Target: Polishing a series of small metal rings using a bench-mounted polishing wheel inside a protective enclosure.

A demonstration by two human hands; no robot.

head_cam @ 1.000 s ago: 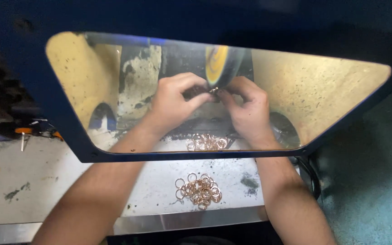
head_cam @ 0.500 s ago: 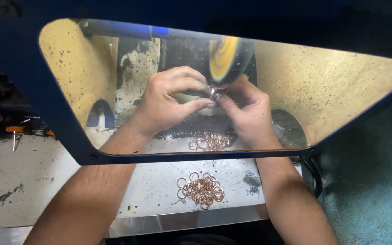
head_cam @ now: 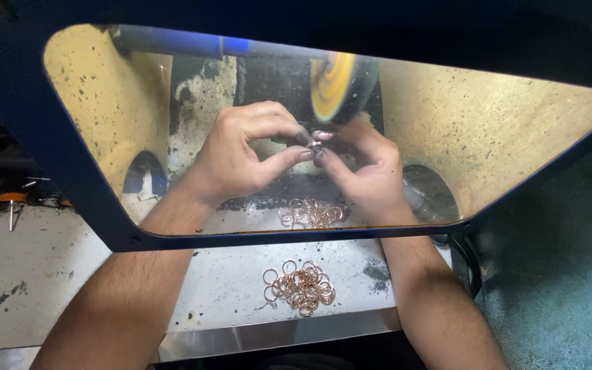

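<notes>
Just below a yellow buffing wheel (head_cam: pixel 332 85), left hand (head_cam: pixel 244 154) and right hand (head_cam: pixel 368 171) together pinch one small ring (head_cam: pixel 315 144).

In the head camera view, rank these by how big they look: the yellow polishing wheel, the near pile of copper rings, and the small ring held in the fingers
1. Yellow polishing wheel
2. Near pile of copper rings, roughly similar in spread and closer to the camera, so unsure
3. Small ring, pinched between both hands, clearly smallest

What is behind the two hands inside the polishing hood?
Behind the left hand and right hand, which pinch a small metal ring, stands a yellow polishing wheel against a dark stained back wall. The wheel's lower edge is hidden by the fingers.
</notes>
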